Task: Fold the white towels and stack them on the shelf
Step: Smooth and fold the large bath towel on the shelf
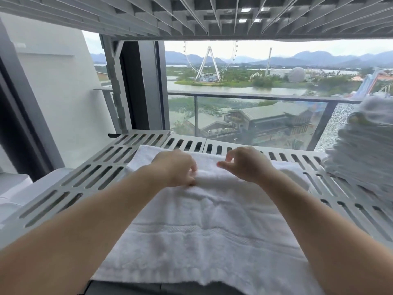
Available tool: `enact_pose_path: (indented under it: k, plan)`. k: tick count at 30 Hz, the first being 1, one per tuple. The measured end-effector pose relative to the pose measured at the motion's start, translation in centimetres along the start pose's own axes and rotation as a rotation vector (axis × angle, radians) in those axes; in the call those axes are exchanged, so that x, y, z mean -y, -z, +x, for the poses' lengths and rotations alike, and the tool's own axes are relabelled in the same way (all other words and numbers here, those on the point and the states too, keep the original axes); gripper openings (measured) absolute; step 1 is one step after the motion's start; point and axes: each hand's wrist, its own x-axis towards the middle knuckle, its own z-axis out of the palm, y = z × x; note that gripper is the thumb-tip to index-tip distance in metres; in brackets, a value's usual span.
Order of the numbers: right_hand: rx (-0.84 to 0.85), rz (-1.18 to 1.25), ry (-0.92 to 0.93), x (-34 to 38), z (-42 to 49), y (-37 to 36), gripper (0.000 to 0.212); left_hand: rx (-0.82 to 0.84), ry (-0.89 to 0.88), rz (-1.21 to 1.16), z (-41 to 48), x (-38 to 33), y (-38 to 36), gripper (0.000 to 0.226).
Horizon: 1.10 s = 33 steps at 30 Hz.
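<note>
White towel (204,226) flat on slatted grey shelf (89,177); left hand (176,167) pinching towel fold, right hand (244,163) grip loose, open.

White towel (202,220) with a woven band, grey slotted shelf (91,177), pale white stack of towels (361,150) on the right.

Glass balcony railing (255,99), Ferris wheel (209,62) beyond — river, hazy mountains, overcast daylight, white wall (59,86) left.

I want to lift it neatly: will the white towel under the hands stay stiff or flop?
The white towel likely flops: its near edge already droops off the slatted shelf. It bunches near the left hand, so it is soft. Probably not slippery, given its terry surface.
</note>
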Motion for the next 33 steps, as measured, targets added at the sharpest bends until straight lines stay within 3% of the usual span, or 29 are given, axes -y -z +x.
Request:
enact_pose_path:
  k: [3,6,9,14,19,23,25,26,28,30,33]
  plan:
    - [0.296,0.065,-0.036,0.0,-0.9,1.6,0.045,-0.063,0.002,0.108,-0.9,0.1,0.4,0.021]
    - [0.405,0.027,-0.059,0.2,-2.4,2.7,0.046,-0.057,0.035,0.198,-1.2,0.4,0.6,0.020]
    - [0.268,-0.173,-0.124,-0.1,-3.8,3.0,0.030,-0.067,0.081,0.256,-1.6,0.2,1.0,0.015]
    - [0.115,-0.328,-0.380,-0.1,-5.6,3.4,0.029,-0.161,0.244,0.137,-1.7,-0.8,1.8,0.020]
    - [0.044,-0.321,-0.463,0.4,-4.6,4.4,0.028,-0.208,0.356,0.032,-0.1,-1.7,3.5,0.032]
    - [0.047,-0.222,-0.453,-0.5,-1.7,5.5,0.021,-0.252,0.409,-0.076,3.1,-0.9,4.8,0.020]
    - [-0.046,-0.193,-0.426,-1.5,0.6,5.4,0.032,-0.366,0.402,-0.076,5.1,-0.6,5.3,0.018]
    - [-0.058,-0.154,-0.405,-2.2,1.7,5.1,0.043,-0.393,0.395,-0.064,6.2,-0.7,5.2,0.029]
    - [0.035,-0.030,-0.347,-3.7,3.4,3.7,0.070,-0.304,0.344,-0.068,7.6,-1.2,3.8,0.063]
    - [0.133,0.057,-0.304,-5.5,3.9,1.1,0.083,-0.196,0.290,-0.152,8.7,-1.8,1.1,0.085]
    - [0.228,0.053,-0.295,-8.1,3.6,-2.9,0.069,-0.060,0.285,-0.166,9.6,-1.6,-2.4,0.061]
